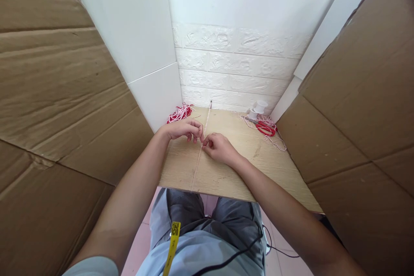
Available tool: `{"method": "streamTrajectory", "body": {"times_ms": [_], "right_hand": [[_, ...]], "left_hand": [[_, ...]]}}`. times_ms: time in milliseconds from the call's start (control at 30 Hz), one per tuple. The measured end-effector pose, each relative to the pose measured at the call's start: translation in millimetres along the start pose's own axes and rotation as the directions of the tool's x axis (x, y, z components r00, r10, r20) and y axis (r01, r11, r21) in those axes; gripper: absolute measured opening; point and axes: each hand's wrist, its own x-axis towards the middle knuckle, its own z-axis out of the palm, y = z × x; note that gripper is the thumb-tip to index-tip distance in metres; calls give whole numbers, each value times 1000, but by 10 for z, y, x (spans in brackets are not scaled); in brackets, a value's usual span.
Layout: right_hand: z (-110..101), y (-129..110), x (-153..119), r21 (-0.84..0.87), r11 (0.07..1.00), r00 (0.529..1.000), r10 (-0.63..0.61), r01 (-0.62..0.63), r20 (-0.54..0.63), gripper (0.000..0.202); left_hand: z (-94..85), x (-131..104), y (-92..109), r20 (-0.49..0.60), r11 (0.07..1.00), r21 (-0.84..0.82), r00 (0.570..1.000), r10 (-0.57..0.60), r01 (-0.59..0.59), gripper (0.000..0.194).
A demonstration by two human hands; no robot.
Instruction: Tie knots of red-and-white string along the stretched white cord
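Note:
A thin pale pink cord (196, 167) runs down the wooden table from a small dark peg (211, 104) at the back to the front edge. Over its middle, my left hand (186, 130) has its fingers bent and its thumb and fingertips pinched at the cord. Close against it from the right, my right hand (219, 147) pinches the cord between thumb and forefinger. The fingertips of both hands nearly touch, and they hide the part of the cord between them.
A pile of red and pink cords (180, 113) lies at the back left. At the back right are red-handled scissors (265, 128), white spools (260, 107) and loose pink cord (277, 143). Cardboard panels (343, 108) stand on both sides of the wooden table (233, 177).

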Motion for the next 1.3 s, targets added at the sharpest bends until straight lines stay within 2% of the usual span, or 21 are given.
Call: {"method": "streamTrajectory", "body": {"times_ms": [167,333,500,733,1133,1300], "right_hand": [[0,22,4,97,995,998,27,-32,52,4],[-24,14,-1,29,999,996,29,-31,90,11],[-22,15,2,-66,998,994,29,-22,102,17],[-61,-12,-11,-146,987,985,91,-70,147,18],[-78,-20,11,-159,975,976,176,-155,125,23],[-81,-22,13,-161,974,978,180,-161,109,23]], "left_hand": [[-20,3,-27,51,998,-57,999,2,1,8],[-27,-2,-37,93,997,-53,995,-42,47,10],[-17,-2,-40,75,996,-48,995,-68,72,9],[-13,19,-62,40,997,-27,997,-69,70,7],[-1,46,-65,-50,999,-32,999,-8,6,8],[-7,44,-71,-32,999,-38,999,-26,25,7]]}}
